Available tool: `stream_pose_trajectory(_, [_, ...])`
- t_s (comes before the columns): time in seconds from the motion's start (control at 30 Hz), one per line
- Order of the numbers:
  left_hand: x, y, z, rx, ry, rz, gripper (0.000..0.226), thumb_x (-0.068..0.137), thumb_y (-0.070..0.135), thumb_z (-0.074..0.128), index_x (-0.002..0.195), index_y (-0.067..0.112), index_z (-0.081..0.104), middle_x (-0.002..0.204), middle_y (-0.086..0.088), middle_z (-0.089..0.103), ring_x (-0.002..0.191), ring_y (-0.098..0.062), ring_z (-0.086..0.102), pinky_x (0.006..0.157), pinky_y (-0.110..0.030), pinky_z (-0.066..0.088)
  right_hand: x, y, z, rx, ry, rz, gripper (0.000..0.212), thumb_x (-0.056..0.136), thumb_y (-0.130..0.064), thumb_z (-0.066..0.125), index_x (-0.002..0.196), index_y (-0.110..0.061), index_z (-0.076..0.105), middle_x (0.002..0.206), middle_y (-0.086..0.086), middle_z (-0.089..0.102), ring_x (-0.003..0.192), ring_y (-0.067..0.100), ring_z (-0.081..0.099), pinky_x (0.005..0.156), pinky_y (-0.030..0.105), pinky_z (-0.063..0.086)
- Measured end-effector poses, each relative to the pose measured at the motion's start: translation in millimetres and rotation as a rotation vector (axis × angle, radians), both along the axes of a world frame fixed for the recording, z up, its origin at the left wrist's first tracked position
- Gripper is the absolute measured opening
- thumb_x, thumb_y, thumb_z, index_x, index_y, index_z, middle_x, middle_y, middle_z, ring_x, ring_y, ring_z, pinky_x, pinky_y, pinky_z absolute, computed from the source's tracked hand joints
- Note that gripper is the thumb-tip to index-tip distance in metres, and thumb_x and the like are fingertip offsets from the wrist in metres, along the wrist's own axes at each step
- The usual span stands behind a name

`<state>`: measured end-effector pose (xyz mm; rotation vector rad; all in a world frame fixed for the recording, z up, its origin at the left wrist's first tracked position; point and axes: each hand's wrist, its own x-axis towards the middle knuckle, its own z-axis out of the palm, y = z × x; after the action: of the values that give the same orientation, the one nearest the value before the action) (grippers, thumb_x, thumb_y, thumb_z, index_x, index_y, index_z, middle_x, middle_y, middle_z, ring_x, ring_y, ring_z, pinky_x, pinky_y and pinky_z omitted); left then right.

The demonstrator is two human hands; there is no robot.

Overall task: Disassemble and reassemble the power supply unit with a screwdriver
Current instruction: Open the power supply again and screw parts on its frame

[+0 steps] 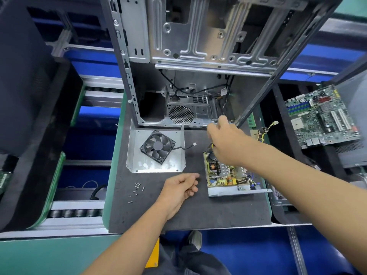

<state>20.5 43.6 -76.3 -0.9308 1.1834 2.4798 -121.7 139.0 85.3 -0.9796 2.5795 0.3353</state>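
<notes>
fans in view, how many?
1: a loose black fan lying on the metal cover plate, left of the open power supply board. The right hand may hide parts.

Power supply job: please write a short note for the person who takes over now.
Left hand: loosely curled, holds nothing, rests on the mat.
Right hand: reaches over the open power supply board; what it holds is hidden.
Cover plate with fan lies left of the board; loose screws lie near the left hand.
Done: unit opened. Left: refit fan and cover, drive screws.
</notes>
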Motion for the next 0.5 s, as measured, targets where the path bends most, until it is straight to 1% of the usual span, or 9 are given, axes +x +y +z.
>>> stream_pose_trajectory(0.07, [1.1, -0.4, -0.5, 0.002, 0.015, -0.006, 0.018, 0.097, 0.002, 0.057, 0.102, 0.005, 0.074, 0.077, -0.002, 0.07, 0.066, -0.011, 0.063, 0.064, -0.019, 0.053, 0.2, 2.6, 0.5, -0.014, -0.027, 0.055, 0.024, 0.088, 0.003, 0.05, 0.109, -0.008, 0.049, 0.111, 0.012, 0.04, 0.084, 0.031, 0.053, 0.073, 0.042, 0.05])
stream_pose_trajectory(0.1, [1.3, -0.5, -0.8, 0.005, 0.023, -0.009, 0.019, 0.097, 0.0, 0.056, 0.102, 0.005, 0.074, 0.079, -0.004, 0.071, 0.067, -0.012, 0.065, 0.066, -0.02, 0.054, 1.4, 3.1, -1.0, -0.004, 0.013, 0.086, 0.023, 0.089, 0.004, 0.05, 0.109, -0.008, 0.05, 0.111, 0.013, 0.043, 0.085, 0.032, 0.057, 0.071, 0.04, 0.05])
stream_pose_trajectory(0.17, [1.3, -0.8, -0.7, 0.008, 0.029, -0.005, 0.018, 0.097, -0.003, 0.056, 0.101, 0.003, 0.073, 0.081, -0.008, 0.072, 0.068, -0.014, 0.067, 0.067, -0.021, 0.056, 3.5, 0.7, -4.3, 0.041, 0.136, 0.11, 0.014, 0.099, -0.007, 0.05, 0.113, -0.008, 0.051, 0.112, 0.012, 0.053, 0.095, 0.034, 0.064, 0.069, 0.039, 0.048])
stream_pose_trajectory(0.27, [0.5, -1.6, 1.3, 0.007, 0.011, 0.007, 0.015, 0.095, -0.002, 0.059, 0.102, 0.0, 0.071, 0.083, -0.01, 0.074, 0.071, -0.016, 0.07, 0.067, -0.022, 0.056, 1.9, 0.2, -5.1, 0.056, 0.164, 0.055, 0.022, 0.105, -0.026, 0.045, 0.118, -0.009, 0.05, 0.114, 0.012, 0.057, 0.102, 0.037, 0.062, 0.072, 0.04, 0.047])
stream_pose_trajectory(0.33, [0.0, -1.0, 2.2, -0.005, -0.001, 0.011, 0.013, 0.095, -0.001, 0.06, 0.103, -0.001, 0.07, 0.083, -0.01, 0.074, 0.072, -0.016, 0.071, 0.066, -0.021, 0.056, 0.4, 1.8, -5.5, -0.009, 0.089, 0.053, 0.02, 0.097, -0.013, 0.052, 0.116, -0.008, 0.046, 0.117, 0.014, 0.045, 0.091, 0.033, 0.054, 0.071, 0.039, 0.043])
stream_pose_trajectory(0.4, [-1.4, -0.2, 3.3, -0.017, -0.014, 0.01, 0.012, 0.095, 0.001, 0.061, 0.102, -0.001, 0.07, 0.082, -0.01, 0.074, 0.072, -0.016, 0.071, 0.064, -0.021, 0.055, 1.6, 2.6, -5.8, -0.018, 0.07, 0.092, 0.024, 0.088, 0.001, 0.053, 0.11, -0.008, 0.047, 0.114, 0.014, 0.043, 0.08, 0.029, 0.05, 0.064, 0.036, 0.039])
stream_pose_trajectory(0.43, [-2.0, 0.0, 3.3, -0.021, -0.019, 0.007, 0.011, 0.094, 0.002, 0.062, 0.102, -0.002, 0.07, 0.082, -0.01, 0.074, 0.072, -0.015, 0.071, 0.064, -0.021, 0.055, 2.4, 2.3, -6.3, 0.005, 0.1, 0.099, 0.018, 0.093, -0.003, 0.053, 0.109, -0.008, 0.048, 0.113, 0.013, 0.047, 0.081, 0.03, 0.056, 0.062, 0.036, 0.039])
stream_pose_trajectory(0.47, [-2.5, 0.1, 3.8, -0.026, -0.023, 0.004, 0.011, 0.094, 0.002, 0.063, 0.101, -0.002, 0.069, 0.082, -0.01, 0.074, 0.072, -0.015, 0.071, 0.063, -0.021, 0.055, 2.7, 1.0, -5.3, 0.022, 0.146, 0.099, 0.012, 0.1, -0.014, 0.051, 0.111, -0.008, 0.051, 0.112, 0.013, 0.053, 0.088, 0.033, 0.062, 0.063, 0.037, 0.04])
stream_pose_trajectory(0.5, [-2.9, -0.2, 4.7, -0.032, -0.027, 0.0, 0.01, 0.094, 0.003, 0.063, 0.1, -0.002, 0.07, 0.081, -0.009, 0.074, 0.072, -0.015, 0.07, 0.062, -0.02, 0.055, 1.4, 0.5, -5.5, 0.046, 0.182, 0.09, 0.023, 0.105, -0.028, 0.045, 0.113, -0.008, 0.053, 0.11, 0.011, 0.059, 0.096, 0.034, 0.065, 0.064, 0.038, 0.041])
